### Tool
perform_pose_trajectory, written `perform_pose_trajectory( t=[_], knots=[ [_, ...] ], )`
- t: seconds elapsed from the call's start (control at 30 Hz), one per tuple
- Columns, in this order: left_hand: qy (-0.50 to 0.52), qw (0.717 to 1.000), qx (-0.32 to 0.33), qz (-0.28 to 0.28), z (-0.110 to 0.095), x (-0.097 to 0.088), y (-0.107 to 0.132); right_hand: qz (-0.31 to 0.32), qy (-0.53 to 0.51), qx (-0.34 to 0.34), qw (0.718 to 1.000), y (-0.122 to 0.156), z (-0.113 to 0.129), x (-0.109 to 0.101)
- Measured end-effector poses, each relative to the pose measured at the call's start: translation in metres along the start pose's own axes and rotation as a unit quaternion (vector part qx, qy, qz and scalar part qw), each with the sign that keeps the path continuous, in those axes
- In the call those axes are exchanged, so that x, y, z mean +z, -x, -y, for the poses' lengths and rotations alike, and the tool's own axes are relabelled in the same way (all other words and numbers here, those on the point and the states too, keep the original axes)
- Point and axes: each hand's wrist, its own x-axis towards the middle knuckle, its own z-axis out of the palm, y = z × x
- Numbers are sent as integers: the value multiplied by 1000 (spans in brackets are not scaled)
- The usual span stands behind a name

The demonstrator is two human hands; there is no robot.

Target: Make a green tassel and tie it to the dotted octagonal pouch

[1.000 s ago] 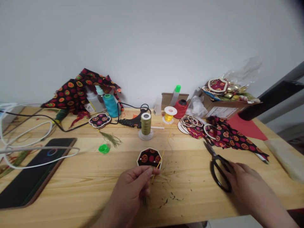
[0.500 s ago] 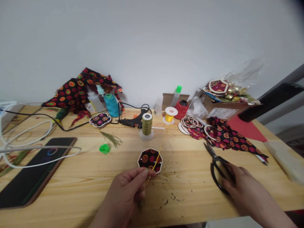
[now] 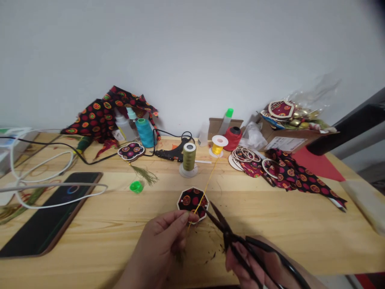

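My left hand (image 3: 168, 230) pinches a yellow cord (image 3: 209, 179) between thumb and forefinger. From there the cord runs up to a white spool of yellow cord (image 3: 217, 149). Just beyond the fingertips lies an octagonal fabric-covered ornament (image 3: 190, 197) with a pale rim, partly hidden by the hand. My right hand (image 3: 255, 261) is closed around the handles of black scissors (image 3: 227, 233). Their blades are parted, with the tips beside the cord and over the ornament's right edge. Some greenish strands show dimly under my left hand.
An olive thread cone (image 3: 189, 158) stands behind the ornament, near a black glue gun (image 3: 173, 154). A green cap (image 3: 136, 187) and a phone (image 3: 51, 216) lie to the left. Wooden rings (image 3: 245, 154) and patterned fabric (image 3: 300, 172) lie right. A box (image 3: 282, 140) stands behind them.
My right hand has brought the scissors from the right side of the table to the cord, and the blades have parted. My left hand keeps its pinch. The view has shifted slightly.
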Motion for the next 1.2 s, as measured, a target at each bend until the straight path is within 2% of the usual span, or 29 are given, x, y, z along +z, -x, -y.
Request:
perform_pose_trajectory(
  t=[0.07, 0.17, 0.27, 0.37, 0.67, 1.2],
  knots=[
    [3, 1000, 2, -5, -1, -1, 0, 66, -78, 57, 993, -11, -5, 6],
    [10, 1000, 0, -10, -1, -1, 0, 103, -142, 85, 981, -30, -8, 11],
    [20, 1000, -5, 1, 1, -1, 1, 126, -197, 81, 969, -45, -6, 15],
    [24, 1000, -11, 14, 2, -2, 1, 139, -199, 55, 969, -54, -2, 15],
    [14, 1000, -15, 9, 1, 0, 3, 139, -194, 47, 970, -68, 4, 12],
    [11, 1000, -11, 9, 4, -1, 2, 120, -191, 59, 973, -68, 4, 9]
  ],
)
